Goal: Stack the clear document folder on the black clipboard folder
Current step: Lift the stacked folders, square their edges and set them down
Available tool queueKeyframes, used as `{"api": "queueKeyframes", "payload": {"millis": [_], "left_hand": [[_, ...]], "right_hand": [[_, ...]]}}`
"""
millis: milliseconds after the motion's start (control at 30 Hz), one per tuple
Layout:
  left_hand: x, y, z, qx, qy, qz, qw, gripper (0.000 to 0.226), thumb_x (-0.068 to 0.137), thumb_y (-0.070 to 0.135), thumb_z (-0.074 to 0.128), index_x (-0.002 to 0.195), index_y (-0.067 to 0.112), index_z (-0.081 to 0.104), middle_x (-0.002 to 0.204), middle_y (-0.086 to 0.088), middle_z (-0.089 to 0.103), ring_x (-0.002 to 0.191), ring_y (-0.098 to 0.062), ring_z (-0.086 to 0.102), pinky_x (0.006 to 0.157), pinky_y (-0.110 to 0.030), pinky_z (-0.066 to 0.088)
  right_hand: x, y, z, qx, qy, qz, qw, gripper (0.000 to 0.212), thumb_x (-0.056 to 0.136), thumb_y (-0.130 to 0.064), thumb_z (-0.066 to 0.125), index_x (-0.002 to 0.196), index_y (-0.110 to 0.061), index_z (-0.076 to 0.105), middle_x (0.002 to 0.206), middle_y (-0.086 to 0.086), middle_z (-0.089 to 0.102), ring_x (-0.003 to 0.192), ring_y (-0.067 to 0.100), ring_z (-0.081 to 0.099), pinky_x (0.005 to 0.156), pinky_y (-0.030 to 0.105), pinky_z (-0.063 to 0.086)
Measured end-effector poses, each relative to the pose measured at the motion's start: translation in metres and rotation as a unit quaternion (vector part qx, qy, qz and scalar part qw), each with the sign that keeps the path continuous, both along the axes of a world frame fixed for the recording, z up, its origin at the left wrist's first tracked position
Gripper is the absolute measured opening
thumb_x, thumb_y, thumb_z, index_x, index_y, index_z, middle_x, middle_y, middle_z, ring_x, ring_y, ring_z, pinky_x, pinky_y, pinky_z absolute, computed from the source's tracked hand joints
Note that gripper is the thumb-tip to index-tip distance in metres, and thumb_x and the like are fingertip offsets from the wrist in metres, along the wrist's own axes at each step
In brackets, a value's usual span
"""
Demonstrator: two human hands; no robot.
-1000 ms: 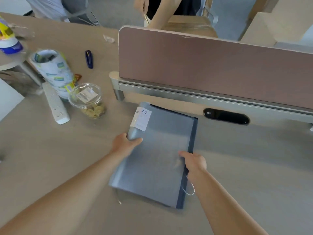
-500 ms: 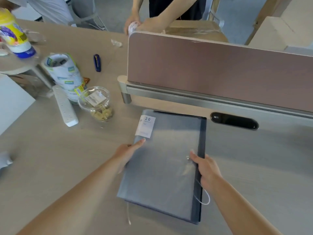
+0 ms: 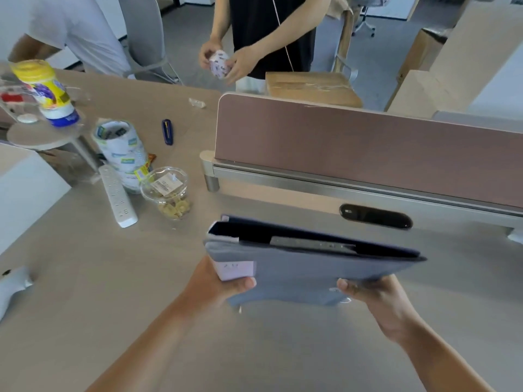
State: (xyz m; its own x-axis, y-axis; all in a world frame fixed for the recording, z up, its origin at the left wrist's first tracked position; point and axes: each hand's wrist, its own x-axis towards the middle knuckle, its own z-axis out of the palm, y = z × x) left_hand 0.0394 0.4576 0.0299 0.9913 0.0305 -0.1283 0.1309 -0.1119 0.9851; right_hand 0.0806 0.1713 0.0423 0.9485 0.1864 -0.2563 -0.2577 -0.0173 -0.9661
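Observation:
The clear document folder, grey-looking with a white label near its left corner, lies on top of the black clipboard folder. Both are lifted off the table and tilted, their far edge raised toward me so the black folder's open inside and metal clip show. My left hand grips the stack at its left near corner, thumb on the label. My right hand grips the right near edge, thumb on top.
A pink desk divider on a metal rail stands just behind the stack. To the left are a clear cup of snacks, a white power strip, a paper roll and a blue pen. Two people stand across the table.
The stacked folders lay flat on the table with my hands on their sides; now both hands have lifted them together and tilted them upward.

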Motion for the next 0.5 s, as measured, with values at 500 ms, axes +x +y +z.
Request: {"api": "queueKeyframes", "payload": {"millis": [500], "left_hand": [[0.032, -0.017, -0.001, 0.071, 0.042, 0.185, 0.979, 0.01, 0.072, 0.035, 0.079, 0.071, 0.037, 0.069, 0.059, 0.019, 0.069, 0.059, 0.008, 0.062, 0.052, -0.008, 0.043]], "right_hand": [[0.019, 0.014, -0.01, -0.081, 0.032, -0.067, 0.994, 0.009, 0.078, -0.002, 0.073, 0.078, 0.005, 0.067, 0.068, 0.01, 0.07, 0.066, 0.027, 0.065, 0.066, 0.037, 0.054]]}}
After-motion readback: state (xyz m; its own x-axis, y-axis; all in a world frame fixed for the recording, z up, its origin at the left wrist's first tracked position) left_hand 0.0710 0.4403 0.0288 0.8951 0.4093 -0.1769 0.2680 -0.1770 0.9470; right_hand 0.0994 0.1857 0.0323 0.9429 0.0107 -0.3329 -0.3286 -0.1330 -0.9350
